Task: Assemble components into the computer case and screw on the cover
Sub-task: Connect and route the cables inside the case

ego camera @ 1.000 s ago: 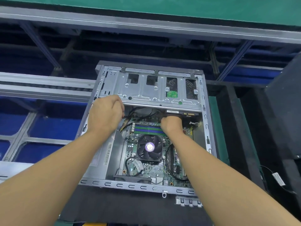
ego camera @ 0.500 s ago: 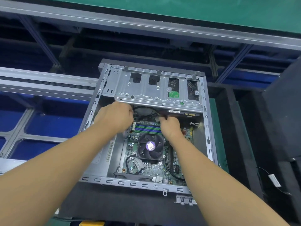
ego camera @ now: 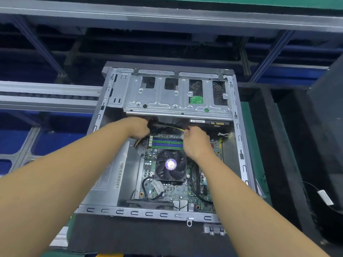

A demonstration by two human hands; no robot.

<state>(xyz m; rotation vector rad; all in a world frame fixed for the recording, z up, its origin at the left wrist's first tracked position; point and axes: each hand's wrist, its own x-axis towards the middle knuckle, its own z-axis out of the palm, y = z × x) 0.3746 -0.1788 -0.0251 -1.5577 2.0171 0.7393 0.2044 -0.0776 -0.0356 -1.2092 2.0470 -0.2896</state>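
Now, in the case (ego camera: pixel 239 145), the left hand (ego camera: pixel 138 127) curls round a black cable (ego camera: pixel 163 125) under the cage (ego camera: pixel 167 98); the right hand (ego camera: pixel 196 143) pinches its yellow-wired end.

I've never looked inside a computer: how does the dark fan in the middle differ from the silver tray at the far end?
The fan is dark and round with a purple hub sticker; the tray is bright silver, flat, with rectangular cut-outs. The fan is small, sitting on the circuit board; the tray spans the whole width, raised above it. Both lie inside the open computer case.
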